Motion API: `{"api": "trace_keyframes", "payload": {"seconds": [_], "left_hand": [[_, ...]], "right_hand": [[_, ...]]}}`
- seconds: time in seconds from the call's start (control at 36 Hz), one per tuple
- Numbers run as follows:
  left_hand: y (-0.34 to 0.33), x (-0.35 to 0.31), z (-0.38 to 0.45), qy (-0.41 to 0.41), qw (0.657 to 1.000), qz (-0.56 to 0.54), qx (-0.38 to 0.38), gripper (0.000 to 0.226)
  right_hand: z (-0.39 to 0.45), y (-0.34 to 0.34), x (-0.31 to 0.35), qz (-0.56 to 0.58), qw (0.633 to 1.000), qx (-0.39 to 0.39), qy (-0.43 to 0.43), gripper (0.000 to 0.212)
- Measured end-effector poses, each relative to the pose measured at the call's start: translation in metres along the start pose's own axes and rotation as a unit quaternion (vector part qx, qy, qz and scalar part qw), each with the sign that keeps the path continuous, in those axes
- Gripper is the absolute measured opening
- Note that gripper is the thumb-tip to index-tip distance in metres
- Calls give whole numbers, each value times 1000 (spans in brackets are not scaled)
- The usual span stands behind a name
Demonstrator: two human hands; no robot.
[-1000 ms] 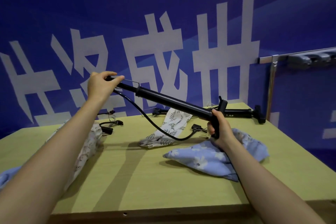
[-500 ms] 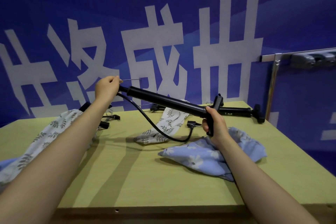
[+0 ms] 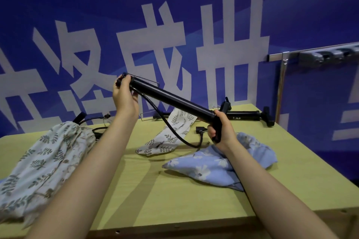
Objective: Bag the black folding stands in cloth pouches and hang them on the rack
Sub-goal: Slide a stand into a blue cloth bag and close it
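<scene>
A person holds a black folding stand (image 3: 171, 101) in the air above a yellow-green desk (image 3: 174, 190), the tube slanting down from upper left to lower right. The left hand (image 3: 125, 95) has its fingers curled round the stand's upper end, where a thin wire loop (image 3: 147, 80) juts out. The right hand (image 3: 220, 131) grips the black handle at the lower end, fingers wrapped round it. A black cord (image 3: 171, 132) droops from the upper end of the stand in a curve down to the desk surface, ending near a small black plug (image 3: 200, 129).

Under the right wrist lies a blue flowered pouch (image 3: 219, 167), crumpled on the desk. A white pouch with a leaf print (image 3: 171, 134) lies beyond the stand, stretched towards the back edge. A larger leaf-print pouch (image 3: 38, 167) sits at the left edge, with something black sticking out of its far end; what it is cannot be told.

A second black stand (image 3: 246, 117) lies flat along the back of the desk. To the right, behind it, a metal rack (image 3: 281, 83) stands against a blue wall (image 3: 97, 6) with large white characters, its top rail carrying several grey hooks (image 3: 318, 59).
</scene>
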State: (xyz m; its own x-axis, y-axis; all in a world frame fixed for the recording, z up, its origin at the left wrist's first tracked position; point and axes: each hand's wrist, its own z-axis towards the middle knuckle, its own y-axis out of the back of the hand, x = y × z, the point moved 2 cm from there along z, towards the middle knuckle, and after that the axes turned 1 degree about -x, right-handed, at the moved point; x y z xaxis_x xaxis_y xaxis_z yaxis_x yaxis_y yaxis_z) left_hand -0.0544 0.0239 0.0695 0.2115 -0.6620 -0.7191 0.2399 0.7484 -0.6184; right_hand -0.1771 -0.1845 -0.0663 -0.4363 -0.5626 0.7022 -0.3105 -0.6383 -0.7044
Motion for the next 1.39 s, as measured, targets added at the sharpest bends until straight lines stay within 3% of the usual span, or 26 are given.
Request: {"api": "trace_keyframes", "payload": {"seconds": [0.06,0.17,0.31,0.39,0.44,0.47,0.53,0.61,0.67,0.72,0.81,0.89,1.03,1.14,1.31,1.39], "left_hand": [[-5,13,-11,32,999,-40,15,30],[-5,49,-41,176,978,-84,75,16],[6,88,-64,253,959,-26,129,11],[16,93,-56,258,949,-157,93,12],[22,89,-41,253,932,-252,58,12],[27,86,-32,249,925,-283,43,11],[32,78,-21,227,922,-311,34,8],[45,70,-13,199,933,-299,16,9],[52,69,-11,187,942,-277,-3,10],[57,69,-10,176,951,-253,-12,8],[63,68,-13,165,955,-245,-8,3],[69,68,-16,160,955,-249,-5,4],[77,69,-14,148,950,-273,-16,13],[76,64,-12,130,947,-294,-29,12],[80,64,-12,130,944,-299,-55,10],[91,66,-10,121,957,-253,-78,7]], "right_hand": [[0,-3,-1,-6,1000,12,-8,20],[-1,-8,-6,-44,999,27,-18,28],[0,-14,-17,-79,996,37,-9,30],[1,-26,-22,-83,996,44,8,29],[2,-33,-28,-171,981,83,49,30],[2,-34,-33,-257,957,110,82,25],[-3,-34,-40,-444,869,170,136,19],[-2,-30,-53,-647,713,185,195,47],[1,-31,-58,-697,660,165,226,53],[3,-33,-60,-712,633,142,266,42],[-1,-36,-57,-704,624,122,316,29],[-8,-43,-54,-710,607,110,339,31],[-19,-49,-53,-718,604,105,330,14],[-22,-54,-50,-708,613,91,337,33],[-28,-61,-48,-707,575,70,405,21],[-30,-60,-51,-715,555,108,412,22]]}}
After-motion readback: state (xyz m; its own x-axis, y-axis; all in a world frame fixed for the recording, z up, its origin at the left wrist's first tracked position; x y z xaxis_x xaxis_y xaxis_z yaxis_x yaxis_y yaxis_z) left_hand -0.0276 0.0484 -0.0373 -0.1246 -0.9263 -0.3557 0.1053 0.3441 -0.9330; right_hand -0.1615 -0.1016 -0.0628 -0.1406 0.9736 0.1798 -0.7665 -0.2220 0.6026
